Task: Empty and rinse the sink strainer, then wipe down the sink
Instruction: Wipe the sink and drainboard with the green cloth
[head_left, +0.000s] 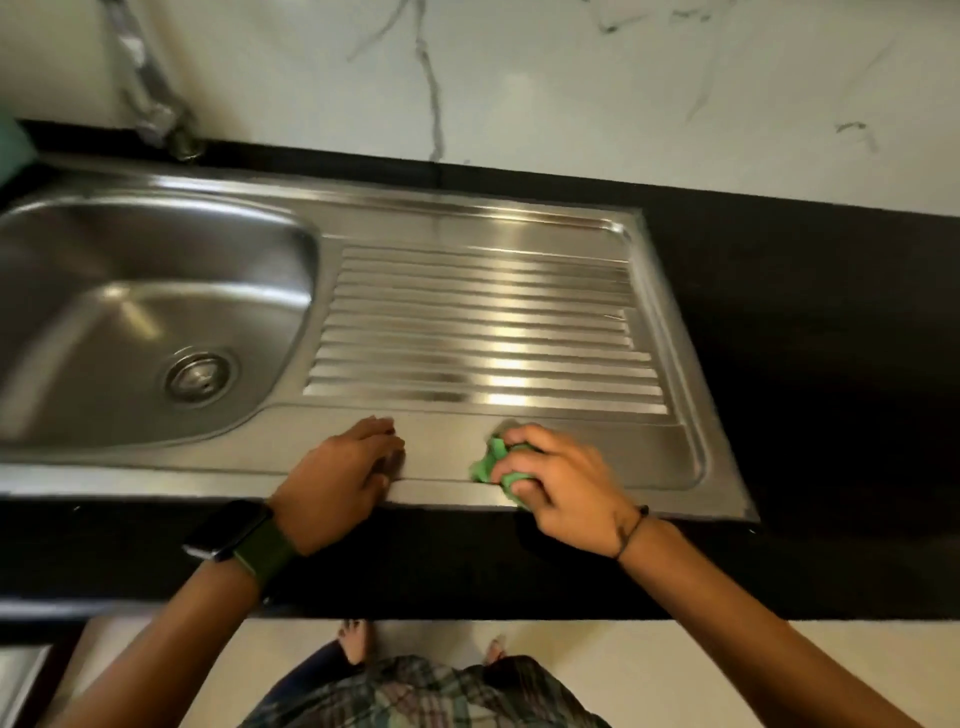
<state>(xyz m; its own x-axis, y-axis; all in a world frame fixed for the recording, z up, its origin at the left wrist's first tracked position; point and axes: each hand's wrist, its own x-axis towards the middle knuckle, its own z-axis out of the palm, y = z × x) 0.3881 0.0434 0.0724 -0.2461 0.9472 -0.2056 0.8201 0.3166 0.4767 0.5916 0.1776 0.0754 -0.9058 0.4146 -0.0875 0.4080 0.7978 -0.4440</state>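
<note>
Checked clothing (415, 696) and bare feet on a pale floor (675, 654) fill the frame's bottom edge. Just above centre-bottom, the right hand (561, 488) has its grip curled round a crumpled green cloth (491, 465), pressing it on the sink's (467, 228) front rim below the ribbed drainboard (483, 327). Beside it, apart, the left hand (343, 473) lies flat with straight fingers on the same rim, holding nothing. At left the basin holds the strainer (198, 376) seated in its drain. Black counter (805, 312) surrounds the steel; a marbled wall (571, 78) stands behind.
</note>
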